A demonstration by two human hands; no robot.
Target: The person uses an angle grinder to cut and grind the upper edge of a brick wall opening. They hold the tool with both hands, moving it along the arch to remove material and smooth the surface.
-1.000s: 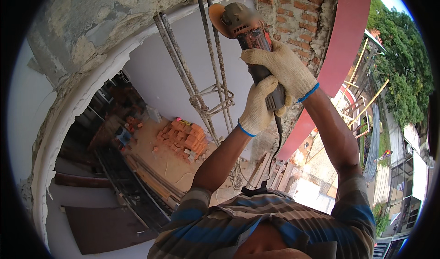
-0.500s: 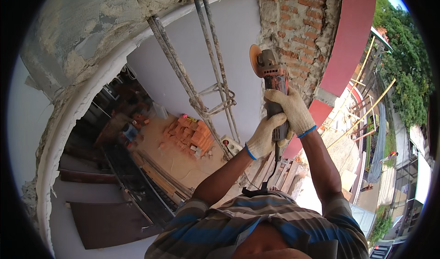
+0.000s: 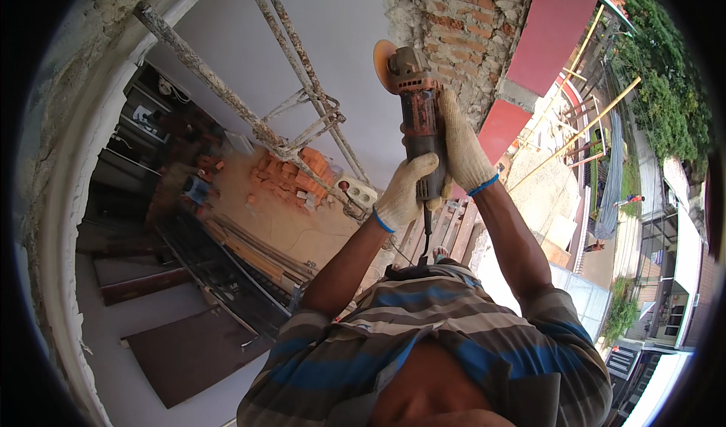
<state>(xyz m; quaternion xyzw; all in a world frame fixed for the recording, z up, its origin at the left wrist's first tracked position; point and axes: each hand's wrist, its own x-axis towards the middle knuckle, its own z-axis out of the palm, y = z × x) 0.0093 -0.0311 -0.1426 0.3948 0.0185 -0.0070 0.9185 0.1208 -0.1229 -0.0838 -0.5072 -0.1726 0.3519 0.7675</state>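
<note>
At far left a ragged white frame curves down the view. Inside it, low down, lies a brown panel, with black rails beside it. Above the rails is a blue shape, too blurred to name. Planks run next to the rails, and beyond them sits a pile of orange bricks. Cement-crusted bars slant across in front of the bricks and a pale wall, joined by a bent loop. Just right of the pile is a white socket strip.

At centre, the left hand, in a cream glove with a blue cuff, is closed around the rear of the grinder. The grinder is held up above the striped shirt, its orange disc at the upper left and its black cord hanging below. The right hand, gloved alike, grips the body from the right, 1 digit pointing up; its other fingers are mostly hidden behind.

Further right stand bare brickwork and a red column, then 2 yellow poles, grey rods and trees.
</note>
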